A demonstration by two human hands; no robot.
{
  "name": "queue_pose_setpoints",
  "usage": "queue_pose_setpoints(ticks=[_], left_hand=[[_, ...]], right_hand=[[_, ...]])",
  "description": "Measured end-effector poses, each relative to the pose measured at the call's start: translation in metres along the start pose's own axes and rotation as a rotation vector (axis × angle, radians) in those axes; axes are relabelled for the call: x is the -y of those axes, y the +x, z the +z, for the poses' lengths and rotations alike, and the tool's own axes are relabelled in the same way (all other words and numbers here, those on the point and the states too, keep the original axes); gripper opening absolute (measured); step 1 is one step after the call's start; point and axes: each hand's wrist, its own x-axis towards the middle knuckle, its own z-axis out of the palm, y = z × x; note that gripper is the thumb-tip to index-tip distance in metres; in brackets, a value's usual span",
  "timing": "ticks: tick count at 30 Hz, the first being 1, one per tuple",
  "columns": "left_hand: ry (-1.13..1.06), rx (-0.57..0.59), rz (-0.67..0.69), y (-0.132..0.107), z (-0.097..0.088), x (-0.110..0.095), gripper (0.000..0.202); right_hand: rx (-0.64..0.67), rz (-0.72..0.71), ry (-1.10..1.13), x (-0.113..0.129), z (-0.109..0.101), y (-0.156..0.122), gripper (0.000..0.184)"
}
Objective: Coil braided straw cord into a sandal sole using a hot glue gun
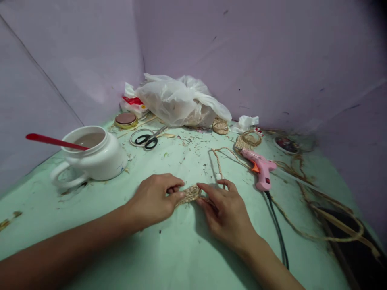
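Note:
A small flat piece of braided straw cord (191,194) is held between my two hands, low over the green table. My left hand (159,197) pinches its left end between thumb and fingers. At its right end, my right hand (225,209) grips the edge with thumb and forefinger. A loose cord (218,161) runs from behind my right hand up and across toward the pink glue gun (260,167). That glue gun lies on its side, with an orange trigger and a black cable. My fingers partly cover the braided piece.
A white mug (102,157) with a red-handled utensil (54,141) stands at left. Scissors (148,141), a round lidded tin (125,120) and a white plastic bag (181,100) lie farther back. More woven pieces (249,140) and tangled cord (332,239) are at right.

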Motion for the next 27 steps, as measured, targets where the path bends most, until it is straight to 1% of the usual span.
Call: queue_pose_setpoints(ticks=[1,2,3,5,8,10,13,17,20,24,27], left_hand=[[0.119,-0.068,0.051,-0.002,0.002,0.0,0.025],[0.213,-0.113,0.093,-0.004,0.005,0.0,0.028],[0.287,-0.131,0.125,-0.005,0.008,0.0,0.028],[0.396,-0.115,0.173,-0.006,0.014,-0.001,0.023],[0.51,-0.073,0.224,-0.003,0.02,-0.004,0.018],[0.544,-0.072,0.225,0.0,0.021,-0.007,0.016],[0.577,-0.076,0.184,0.004,0.023,-0.014,0.015],[0.676,-0.059,0.221,0.003,0.027,-0.022,0.017],[0.698,-0.056,0.236,0.001,0.029,-0.025,0.019],[0.657,-0.034,0.225,0.001,0.026,-0.022,0.018],[0.611,-0.044,0.209,0.003,0.022,-0.018,0.017]], right_hand=[[0.035,0.029,-0.028,0.001,0.001,0.0,0.026],[0.072,0.06,-0.047,0.001,0.002,-0.001,0.026],[0.103,0.087,-0.058,0.002,0.003,-0.001,0.025],[0.14,0.128,-0.057,0.004,0.004,-0.001,0.023],[0.148,0.168,-0.042,0.006,0.002,-0.001,0.021],[0.145,0.196,-0.031,0.006,0.001,0.0,0.02],[0.144,0.241,0.007,0.005,0.002,0.001,0.021],[0.142,0.283,0.045,0.006,0.002,0.003,0.02],[0.15,0.302,0.051,0.007,0.001,0.004,0.019],[0.19,0.283,0.041,0.005,-0.002,0.003,0.019],[0.195,0.242,0.037,0.002,-0.006,0.002,0.023]])
